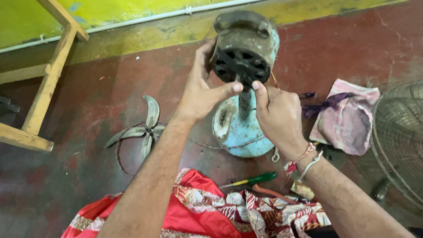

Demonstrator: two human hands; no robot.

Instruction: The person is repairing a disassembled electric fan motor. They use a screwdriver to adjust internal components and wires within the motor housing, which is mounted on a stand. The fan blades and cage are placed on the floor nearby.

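Observation:
A dirty grey fan motor (245,46) stands on a pale blue stand with a round base (238,131) on the red floor. My left hand (201,87) grips the motor's left side, thumb reaching under its black slotted front. At the shaft below the motor's front, the fingertips of my right hand (276,112) pinch; what they pinch is too small to tell. Threads are tied around my right wrist. A red patterned cloth (223,222) covers my lap.
Grey fan blades (141,131) lie on the floor at left. A green-handled screwdriver (252,179) lies near my lap. A pink rag (346,118) and a wire fan guard (416,142) are at right. A wooden frame (46,79) stands at left by the yellow wall.

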